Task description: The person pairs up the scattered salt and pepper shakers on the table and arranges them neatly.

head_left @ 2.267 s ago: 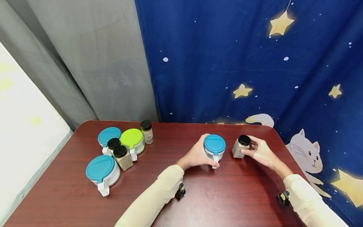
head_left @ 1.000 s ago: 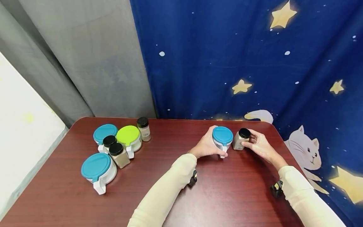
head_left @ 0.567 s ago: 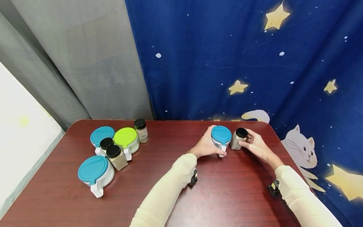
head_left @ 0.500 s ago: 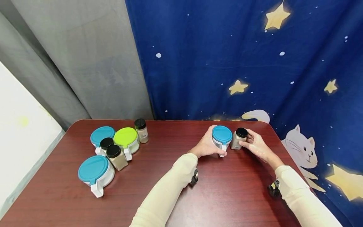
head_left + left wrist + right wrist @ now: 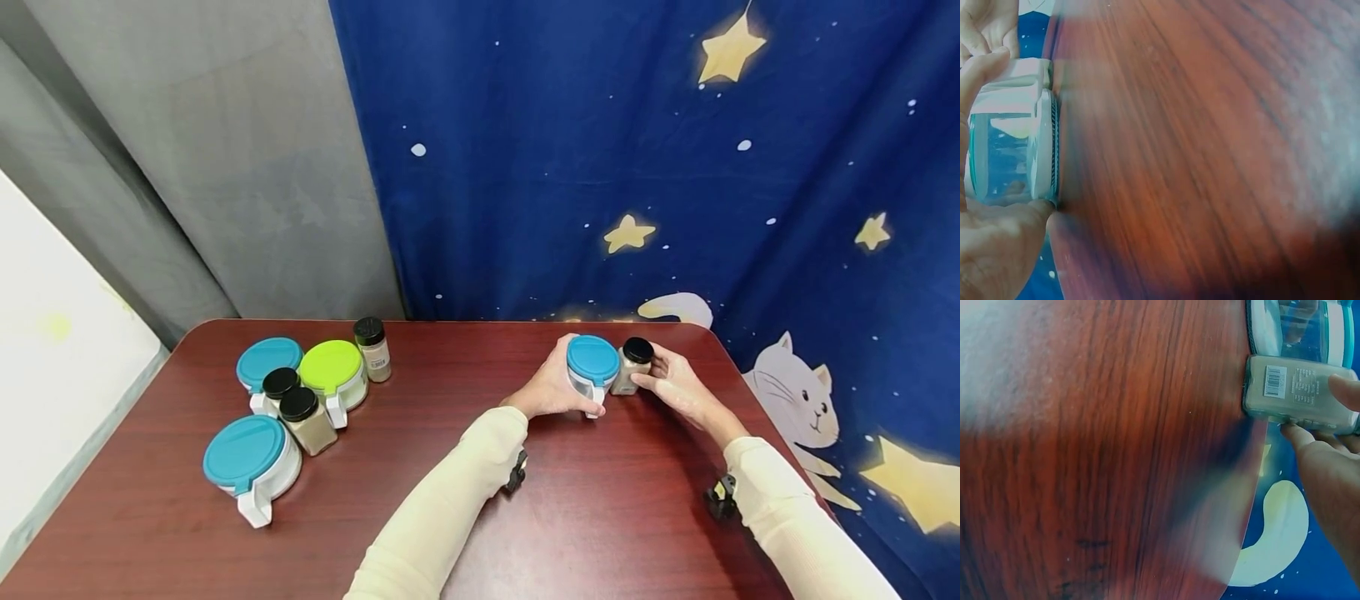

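My left hand grips a clear seasoning jar with a blue lid and white handle, thumb by the handle and fingers round the far side. Right beside it stands a square spice bottle with a black cap and pale powder inside. My right hand holds that bottle from its right side, between thumb and fingers. In the right wrist view the bottle's barcode label shows, and the jar and bottle sit side by side, touching or nearly so. Both stand upright on the table.
At the table's left stand two blue-lidded jars, a green-lidded jar, two black-capped square bottles and a round shaker. The reddish-brown table ends at a blue curtain behind.
My left hand has brought the blue-lidded jar to the right and slightly away from me, up against the spice bottle. My right hand keeps its hold on the bottle, which has hardly moved.
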The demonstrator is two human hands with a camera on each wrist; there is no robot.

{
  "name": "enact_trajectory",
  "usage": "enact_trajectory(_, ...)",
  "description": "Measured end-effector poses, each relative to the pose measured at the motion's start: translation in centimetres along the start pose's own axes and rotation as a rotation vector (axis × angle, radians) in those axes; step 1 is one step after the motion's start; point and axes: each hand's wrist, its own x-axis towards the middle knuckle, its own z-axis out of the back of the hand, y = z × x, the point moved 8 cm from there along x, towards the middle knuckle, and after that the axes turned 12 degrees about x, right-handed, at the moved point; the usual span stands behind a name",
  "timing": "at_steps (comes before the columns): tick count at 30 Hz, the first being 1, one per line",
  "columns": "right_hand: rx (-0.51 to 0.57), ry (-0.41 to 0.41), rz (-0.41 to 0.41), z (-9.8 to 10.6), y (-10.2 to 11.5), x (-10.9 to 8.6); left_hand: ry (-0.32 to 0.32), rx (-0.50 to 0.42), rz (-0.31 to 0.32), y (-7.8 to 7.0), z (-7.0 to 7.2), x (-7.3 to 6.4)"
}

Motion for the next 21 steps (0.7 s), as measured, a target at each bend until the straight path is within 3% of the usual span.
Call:
enact_trajectory(16, -0.036, -0.015, -0.007, 0.13, 0.11, -0.79, 0.034, 0.036, 0.0, -0.26, -0.48, -0.12)
enact_trajectory(21, -0.078, -0.031, -0.002, 0.3, 0.45, -0.83, 0.041, 0.081, 0.028, -0.32, -0.37, -0.38)
